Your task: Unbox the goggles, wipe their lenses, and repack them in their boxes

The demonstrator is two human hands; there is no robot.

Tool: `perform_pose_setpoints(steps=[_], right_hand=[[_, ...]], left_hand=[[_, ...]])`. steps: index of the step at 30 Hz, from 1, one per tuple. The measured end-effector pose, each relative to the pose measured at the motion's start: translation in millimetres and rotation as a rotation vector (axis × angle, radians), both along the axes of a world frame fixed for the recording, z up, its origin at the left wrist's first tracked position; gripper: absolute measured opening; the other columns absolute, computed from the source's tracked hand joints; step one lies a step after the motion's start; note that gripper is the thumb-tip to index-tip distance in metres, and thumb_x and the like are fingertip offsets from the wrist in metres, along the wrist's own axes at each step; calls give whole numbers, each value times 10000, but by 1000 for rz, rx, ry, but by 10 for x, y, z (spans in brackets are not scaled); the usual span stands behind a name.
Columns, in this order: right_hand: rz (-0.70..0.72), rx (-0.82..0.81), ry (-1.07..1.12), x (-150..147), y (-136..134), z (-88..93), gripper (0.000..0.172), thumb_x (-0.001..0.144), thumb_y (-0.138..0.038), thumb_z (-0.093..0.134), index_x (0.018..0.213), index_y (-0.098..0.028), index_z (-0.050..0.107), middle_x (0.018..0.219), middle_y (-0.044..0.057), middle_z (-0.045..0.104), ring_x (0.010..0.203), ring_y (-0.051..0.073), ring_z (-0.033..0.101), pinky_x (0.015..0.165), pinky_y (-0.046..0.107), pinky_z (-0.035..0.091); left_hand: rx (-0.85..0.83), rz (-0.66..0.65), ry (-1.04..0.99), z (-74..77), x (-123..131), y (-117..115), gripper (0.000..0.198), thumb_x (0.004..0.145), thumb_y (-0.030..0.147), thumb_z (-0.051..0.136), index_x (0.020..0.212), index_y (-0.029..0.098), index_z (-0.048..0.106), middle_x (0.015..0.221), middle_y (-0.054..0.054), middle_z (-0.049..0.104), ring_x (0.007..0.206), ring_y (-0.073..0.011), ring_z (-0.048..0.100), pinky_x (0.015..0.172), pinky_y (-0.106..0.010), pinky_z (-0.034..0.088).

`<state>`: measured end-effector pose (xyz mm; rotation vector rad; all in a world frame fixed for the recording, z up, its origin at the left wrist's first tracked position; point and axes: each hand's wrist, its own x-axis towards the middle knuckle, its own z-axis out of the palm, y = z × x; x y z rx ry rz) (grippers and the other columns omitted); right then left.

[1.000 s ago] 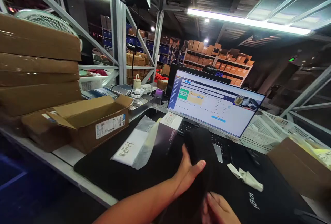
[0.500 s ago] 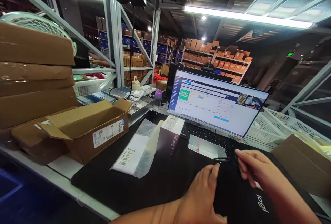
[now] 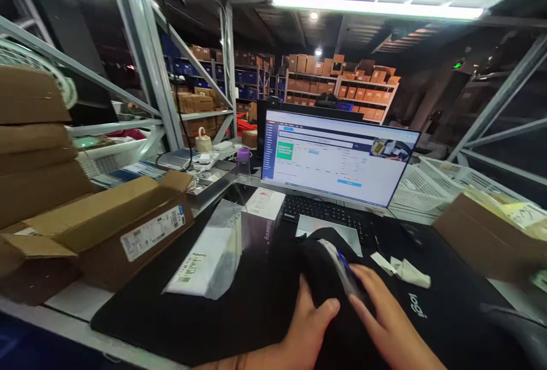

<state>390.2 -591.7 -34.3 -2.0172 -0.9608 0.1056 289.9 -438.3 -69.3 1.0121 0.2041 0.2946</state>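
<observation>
Clasping a black item (image 3: 321, 272), left fingers (image 3: 330, 308) curl around it while right fingers (image 3: 368, 280) grip its edge.

Dim overall, glaring ceiling tube (image 3: 378, 7), stretched edges

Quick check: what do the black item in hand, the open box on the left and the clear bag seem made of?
Black item: perhaps soft fabric; matte and curved, but blur leaves it open.
Open box: brown cardboard, dull, judging by its folded flaps.
Clear bag: probably thin plastic film; translucent and lightly glossy, with a white package showing through.
</observation>
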Motion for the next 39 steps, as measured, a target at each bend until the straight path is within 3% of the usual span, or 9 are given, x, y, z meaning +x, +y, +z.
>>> perform_pose_setpoints(steps=[5,9,15,21,26,31,35,37,39], right_hand=[[76,-168,-113,121,90,72,643,695,-247,836,1298,-248,614,1365,120,525,1243,316,531,1089,469,431],[130,-236,-219,210,194,-9,455,679,40,640,1047,-215,723,1188,93,651,1103,258,605,961,384,481],[104,-184,174,380,181,317,49,734,-212,773,746,-176,741,718,-1,695,682,168,614,630,266,425],[-23,271,570,642,-8,743,396,662,-519,826,809,-176,693,668,-21,628,563,114,530,526,225,394],[-149,569,468,837,-40,900,488,697,-608,781,975,-227,653,845,19,689,753,181,647,645,264,492],[54,285,228,824,74,927,276,824,-462,703,910,-201,679,815,4,672,746,179,619,676,270,468],[77,118,30,719,246,860,74,787,-248,702,819,-194,662,747,-21,639,708,160,582,648,250,419],[66,138,-48,657,350,783,60,772,-212,700,811,-195,658,767,-16,647,731,164,584,659,251,415],[60,193,-105,592,451,678,57,766,-195,688,789,-196,636,755,-12,637,717,165,577,650,255,413]], left_hand=[[-234,-92,149,-12,-258,-157,524,615,186,623,1138,206,642,1069,-51,721,1170,-301,605,1068,-455,439],[-335,-76,294,-86,-353,-163,121,638,219,712,719,198,625,749,-15,678,988,-265,662,1064,-468,448],[-343,71,461,-178,-316,-124,389,514,154,863,570,220,483,619,38,627,855,-216,685,1083,-449,455],[-406,56,490,-270,-226,-230,307,573,201,875,680,216,587,801,-26,724,1063,-250,686,1165,-441,384],[-402,-6,454,-168,-28,-456,369,572,363,932,682,214,613,896,-70,750,1298,-300,569,1238,-431,269],[-302,-245,407,41,-250,-282,526,561,366,935,973,183,665,1203,-101,692,1333,-270,531,1164,-386,372],[5,-583,339,265,-508,187,621,617,524,869,1082,172,656,1026,-107,719,842,-229,710,788,-362,547],[358,-435,186,415,-469,397,470,766,508,773,1078,182,642,964,-92,709,798,-198,679,753,-336,536],[613,7,80,546,-306,547,556,800,450,754,1263,231,537,1185,-106,647,998,-223,652,849,-347,538]])
